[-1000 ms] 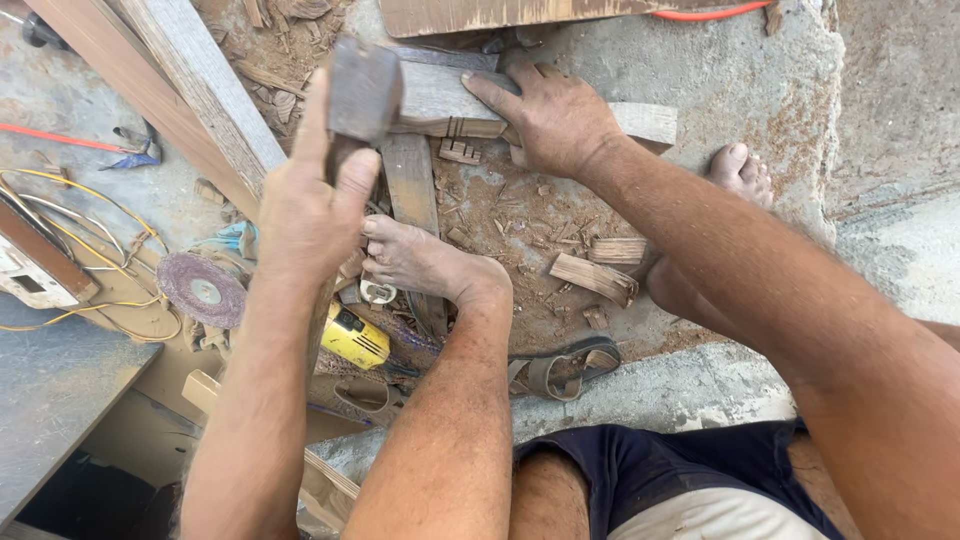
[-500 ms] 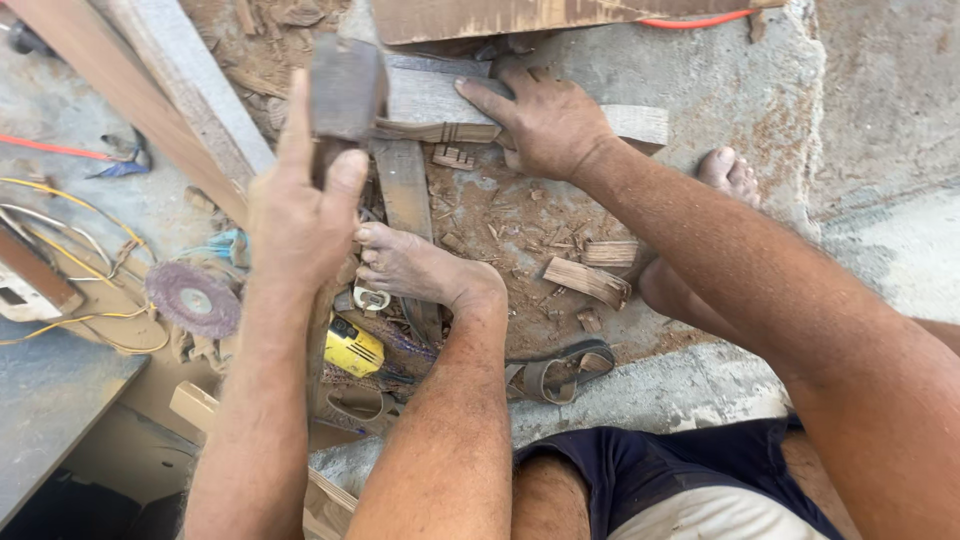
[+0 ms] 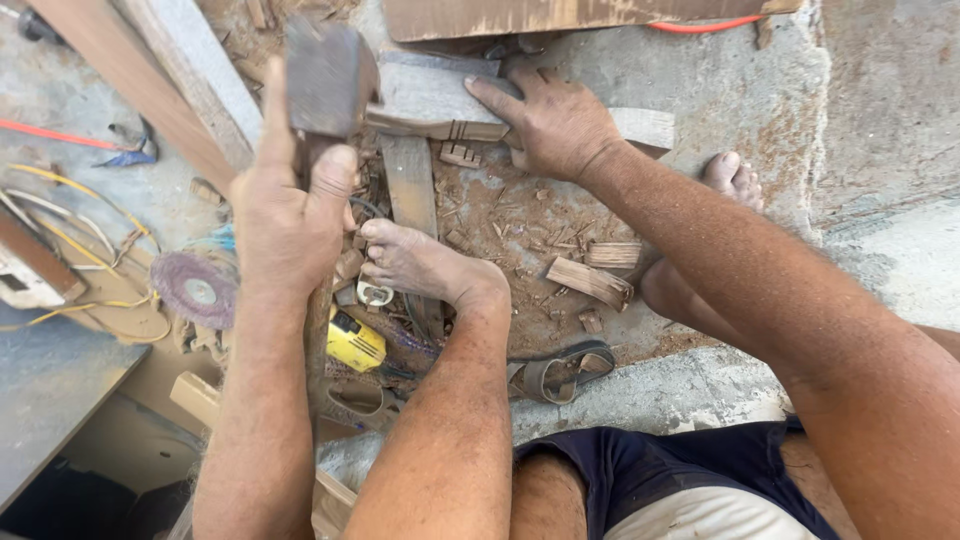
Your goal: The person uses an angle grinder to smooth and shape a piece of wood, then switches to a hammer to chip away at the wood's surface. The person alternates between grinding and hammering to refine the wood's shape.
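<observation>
Only the head view shows this moment, looking straight down at a dusty concrete slab [image 3: 720, 90] strewn with wood chips.

No package or sign shows. The nearest to a labelled thing is a small yellow tool [image 3: 355, 342] with black trim, left of centre in the lower half of the frame, half under a bare foot [image 3: 415, 262]. A white boxy thing [image 3: 28, 285] with yellow wires [image 3: 70, 240] sits at the left edge, and a round purplish grinding disc [image 3: 198, 290] lies just right of it.

The left hand [image 3: 285, 215], at the left of centre, is closed tight round the handle of a hammer [image 3: 328, 75]; the dark square head stands above the fist near the top of the frame. The head hangs just left of a grey wooden piece [image 3: 435, 100] and over its carved left end; I cannot tell whether it touches.

The right hand [image 3: 550, 125], upper centre, lies flat and spread on that wooden piece, pressing it to the slab, with the fingers pointing left toward the hammer head.

A narrow plank [image 3: 410, 185] runs down from under the wooden piece to the foot. Small offcuts [image 3: 590, 280] lie right of centre. A sandal [image 3: 560, 370] rests at the slab's lower edge. No containers show.
</observation>
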